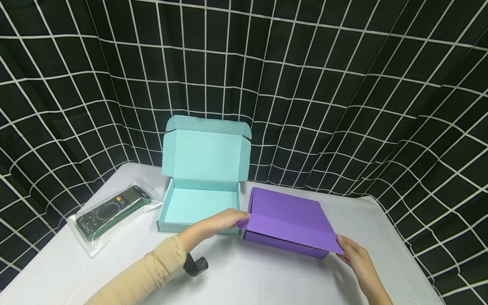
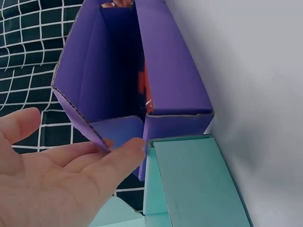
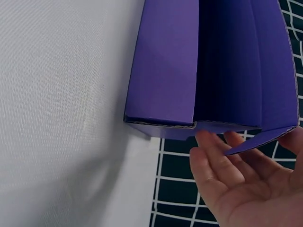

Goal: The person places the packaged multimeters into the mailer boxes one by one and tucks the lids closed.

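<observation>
A purple cardboard box (image 1: 293,218) stands on the table with its lid lowered most of the way, leaving a gap at the front. Something orange-red (image 2: 147,87) shows inside it. My left hand (image 1: 228,220) is at the lid's left front corner; its fairly straight fingers touch the side flap (image 2: 118,130), and the thumb stands apart in the left wrist view. At the right front corner, my right hand (image 1: 352,254) holds the lid's flap (image 3: 260,139) between thumb and fingers. A teal cardboard box (image 1: 206,154) stands open beside the purple one, lid upright.
On the left lies a multimeter (image 1: 110,212) in a clear plastic bag (image 1: 91,250). White cloth covers the table (image 1: 244,279). A black curtain (image 1: 213,63) with a white grid surrounds the back and sides. A black wrist mount (image 1: 196,266) sticks out below the left sleeve.
</observation>
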The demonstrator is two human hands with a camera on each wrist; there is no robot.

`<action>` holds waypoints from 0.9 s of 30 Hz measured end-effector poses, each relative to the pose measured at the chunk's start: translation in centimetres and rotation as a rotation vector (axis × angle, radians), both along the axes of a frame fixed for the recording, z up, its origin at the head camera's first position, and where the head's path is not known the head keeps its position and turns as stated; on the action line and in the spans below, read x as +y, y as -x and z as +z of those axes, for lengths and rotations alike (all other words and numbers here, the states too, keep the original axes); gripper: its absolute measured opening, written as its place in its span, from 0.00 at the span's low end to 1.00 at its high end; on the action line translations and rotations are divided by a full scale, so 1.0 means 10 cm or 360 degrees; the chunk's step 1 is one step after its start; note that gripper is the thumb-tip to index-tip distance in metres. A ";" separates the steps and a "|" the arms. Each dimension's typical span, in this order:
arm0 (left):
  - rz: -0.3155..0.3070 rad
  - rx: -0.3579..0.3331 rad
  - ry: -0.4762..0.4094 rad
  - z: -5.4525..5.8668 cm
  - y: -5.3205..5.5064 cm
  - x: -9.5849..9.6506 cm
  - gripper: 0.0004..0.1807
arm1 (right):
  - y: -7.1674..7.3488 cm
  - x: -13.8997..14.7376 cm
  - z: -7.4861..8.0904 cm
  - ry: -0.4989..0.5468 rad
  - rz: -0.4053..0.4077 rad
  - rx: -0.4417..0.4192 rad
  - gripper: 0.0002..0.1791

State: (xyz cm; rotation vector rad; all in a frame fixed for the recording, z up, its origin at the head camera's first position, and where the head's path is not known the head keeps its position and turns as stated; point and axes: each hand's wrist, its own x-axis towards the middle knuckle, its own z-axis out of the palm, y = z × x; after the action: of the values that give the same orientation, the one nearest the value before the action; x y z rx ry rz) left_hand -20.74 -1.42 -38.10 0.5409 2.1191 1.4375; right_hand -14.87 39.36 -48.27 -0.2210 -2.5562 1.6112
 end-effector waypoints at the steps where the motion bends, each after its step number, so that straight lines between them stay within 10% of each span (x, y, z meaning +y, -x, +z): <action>1: -0.0006 -0.0004 -0.0002 0.00 -0.01 -0.01 0.22 | -0.01 0.01 -0.01 -0.0014 0.0001 0.0015 0.31; 12: -0.0086 0.0061 0.0074 -0.02 -0.12 -0.06 0.34 | -0.12 -0.02 0.12 0.0028 0.0062 -0.0185 0.35; 19: -0.0128 0.0074 0.0056 -0.04 -0.18 -0.06 0.34 | -0.30 -0.34 0.57 0.0103 0.0193 -0.0290 0.33; 27: -0.0069 0.0113 0.0140 -0.08 -0.25 -0.02 0.33 | -0.41 -0.76 0.92 0.0148 0.0006 -0.0438 0.31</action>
State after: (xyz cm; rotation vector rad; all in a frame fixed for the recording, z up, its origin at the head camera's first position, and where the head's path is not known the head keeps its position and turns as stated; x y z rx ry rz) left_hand -18.24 -1.66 -38.88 0.6085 2.2008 1.3130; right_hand -10.76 31.81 -39.03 -0.4780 -2.6768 1.8173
